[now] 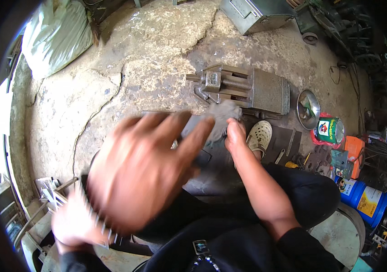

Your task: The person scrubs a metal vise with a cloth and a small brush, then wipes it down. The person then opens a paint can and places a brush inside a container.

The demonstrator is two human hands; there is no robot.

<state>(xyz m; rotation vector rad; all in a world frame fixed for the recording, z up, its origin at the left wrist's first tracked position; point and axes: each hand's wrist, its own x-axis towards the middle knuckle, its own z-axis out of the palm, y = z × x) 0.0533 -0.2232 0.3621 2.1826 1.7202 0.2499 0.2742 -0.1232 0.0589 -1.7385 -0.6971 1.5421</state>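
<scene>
My left hand (pixel 146 167) is raised close to the camera, blurred by motion, its fingers stretched out and apart. A dark band circles that wrist. Beyond its fingertips is a crumpled grey rag (pixel 223 118). My right hand (pixel 236 137) is closed on the rag's right side; the fingers' far side is hidden. Just past the rag, a heavy grey machine vise (pixel 268 90) lies on the floor, its threaded screw showing between the rails. Part of a dark flat surface (pixel 207 174) shows beneath my hands, mostly covered by the left one.
A clog (pixel 260 136) is on my foot beside the vise. To the right are a metal bowl (pixel 308 109), a green can (pixel 331 130), a wrench (pixel 280 156), an orange box (pixel 354 156) and a blue bucket (pixel 361 199). A metal box (pixel 259 16) and a white sack (pixel 55 38) stand farther off.
</scene>
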